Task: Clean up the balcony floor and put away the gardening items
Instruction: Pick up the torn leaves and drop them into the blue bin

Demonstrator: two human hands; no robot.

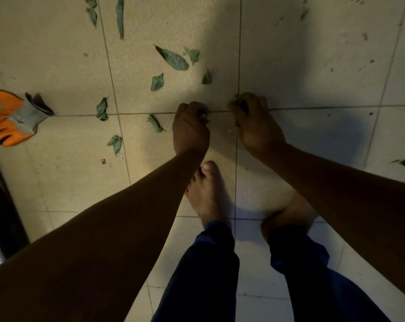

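Dry green leaves [172, 58] lie scattered over the pale beige tiled balcony floor [57, 66], most of them up and to the left of the two hands, with a few small scraps well off to the upper right. Both hands are down at the floor, close to where the tile seams cross. The left hand [190, 127] has its fingers curled round a small clump of leaf bits at the seam, and the right hand [254, 122] likewise has its fingers bent over a few green leaf scraps, just beside the left. An orange and grey work glove [11, 117] lies flat on the floor at the far left edge, well apart from the hands. Two bare feet below dark blue trouser legs [196, 275] stand on the tiles near the hands.
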